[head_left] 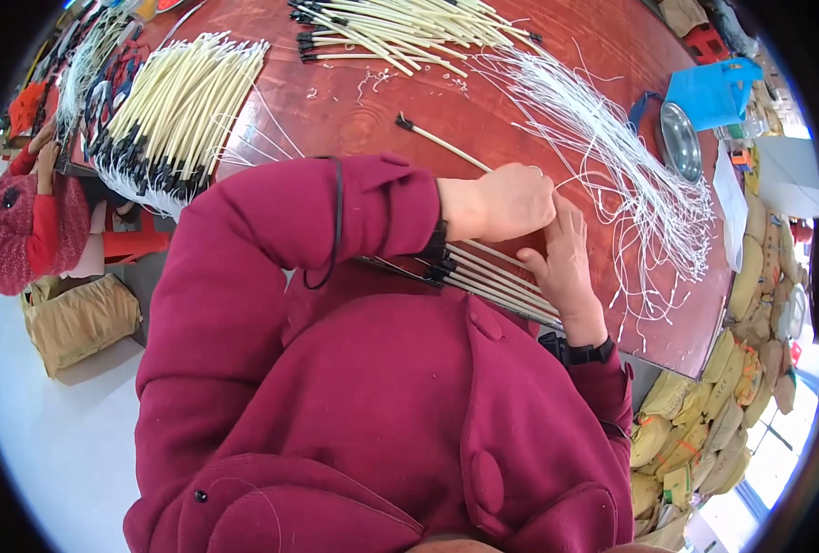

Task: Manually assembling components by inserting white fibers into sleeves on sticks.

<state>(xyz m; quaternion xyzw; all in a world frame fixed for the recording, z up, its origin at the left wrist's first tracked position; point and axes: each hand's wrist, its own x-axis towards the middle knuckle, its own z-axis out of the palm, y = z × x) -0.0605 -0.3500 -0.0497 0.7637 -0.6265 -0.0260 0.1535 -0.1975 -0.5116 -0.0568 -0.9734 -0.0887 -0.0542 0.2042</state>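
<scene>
My left hand [512,203], coming across from the left, is closed over the lower end of a slim cream rod [446,145] with a black tip at its far end. Against its knuckles rest the stretched fingers of my right hand [568,263], its thumb standing apart from them. A thin white cord loops beside the two hands; whether either hand grips it is hidden. Just below them, along the table's near edge, several black-ended pale rods [501,281] lie side by side. To the right spreads a long bundle of white cords [603,138].
On the red table [363,120] lie a pile of cream rods [409,32] at the back and a corded stack [188,101] at left. A blue container [713,92] and metal dish [679,140] stand right. Filled sacks [704,405] line the right. Another person [36,221] sits left.
</scene>
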